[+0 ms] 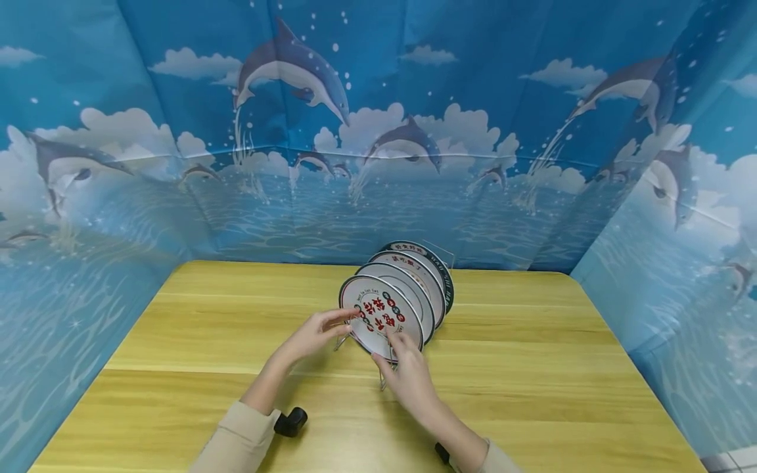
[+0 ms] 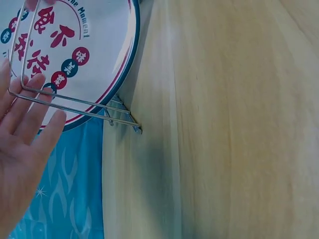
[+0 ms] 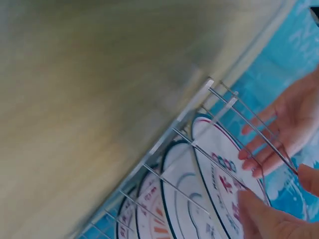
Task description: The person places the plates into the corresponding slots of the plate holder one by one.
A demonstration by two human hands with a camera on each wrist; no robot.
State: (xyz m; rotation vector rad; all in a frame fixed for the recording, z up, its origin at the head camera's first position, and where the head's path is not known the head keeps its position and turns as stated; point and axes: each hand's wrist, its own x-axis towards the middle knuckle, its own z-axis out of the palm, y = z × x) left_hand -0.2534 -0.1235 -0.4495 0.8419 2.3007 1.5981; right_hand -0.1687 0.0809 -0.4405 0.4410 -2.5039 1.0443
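Note:
Several round white plates with dark rims stand on edge, leaning in a metal wire dish rack (image 2: 75,104). The front plate (image 1: 367,305) carries red characters and coloured dots. At its left side my left hand (image 1: 319,335) has its fingers extended, their tips beside the plate face and the rack's front wire. My right hand (image 1: 409,378) is at the plate's lower right, thumb and fingers apart around the front wire area; contact is hard to tell. In the right wrist view, the plates (image 3: 187,184) sit in a row between the wires, with the right fingertip against the front plate's face.
The rack stands toward the back of a yellow wood-grain table (image 1: 508,368). A blue curtain (image 1: 378,197) printed with dolphins and clouds surrounds the table's back and sides. A black device (image 1: 290,422) sits at the left wrist.

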